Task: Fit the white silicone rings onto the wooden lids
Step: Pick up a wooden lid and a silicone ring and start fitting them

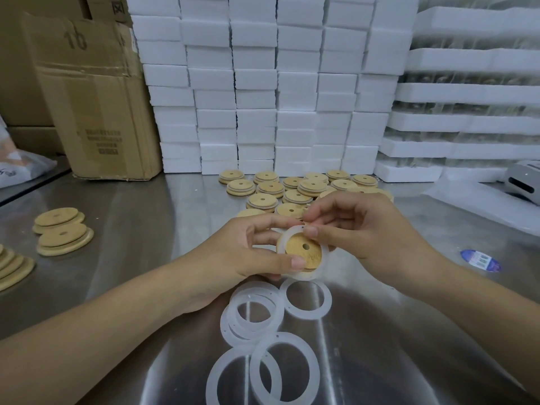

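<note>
Both hands close together: left hand & right hand pinch lid w/ ring around it.

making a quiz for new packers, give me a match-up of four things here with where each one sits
Things:
1 cardboard box
2 loose silicone rings
3 blue sticker
4 ringed wooden lid

Places:
a held by left hand and right hand
b back left of the table
c table, right side
d table, nearest the person

Pairs: 1-b; 2-d; 3-c; 4-a
</note>
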